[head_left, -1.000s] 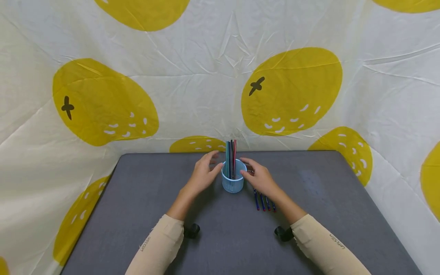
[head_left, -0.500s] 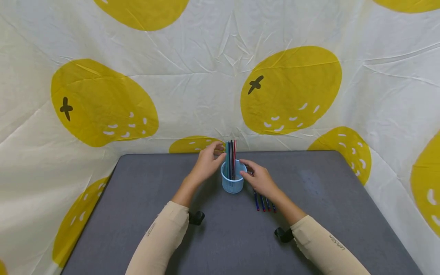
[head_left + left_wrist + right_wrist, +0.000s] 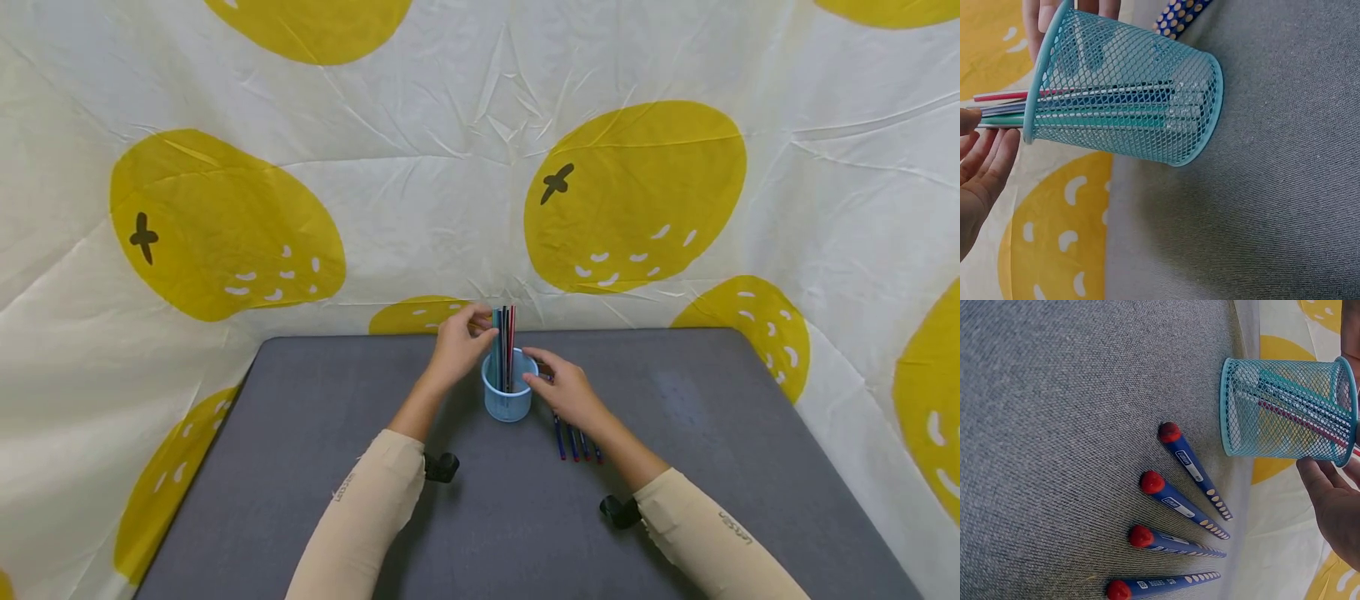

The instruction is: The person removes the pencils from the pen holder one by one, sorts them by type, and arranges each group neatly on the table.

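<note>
A light blue mesh pen holder [image 3: 507, 407] stands upright on the dark table. Several slim sticks like pens [image 3: 504, 350], teal, dark blue and red, stand in it and lean to its left side. My left hand [image 3: 457, 343] has its thumb and fingertips around the upper ends of the sticks, above the rim; in the left wrist view the thumb [image 3: 969, 121] lies against them. My right hand [image 3: 568, 393] holds the holder's right side at the rim, thumb in front and fingers behind. Several blue pencils [image 3: 1175, 506] with red ends lie beside the holder, beneath the right hand.
The grey-black tabletop [image 3: 315, 467] reaches back to a white cloth [image 3: 435, 217] printed with large yellow fruit. Each wrist wears a small black camera, the left one [image 3: 442, 467] and the right one [image 3: 619, 512] both close over the table.
My left hand has moved up and right, from beside the holder's rim to the upper ends of the sticks. The right hand and the holder have stayed almost still.
</note>
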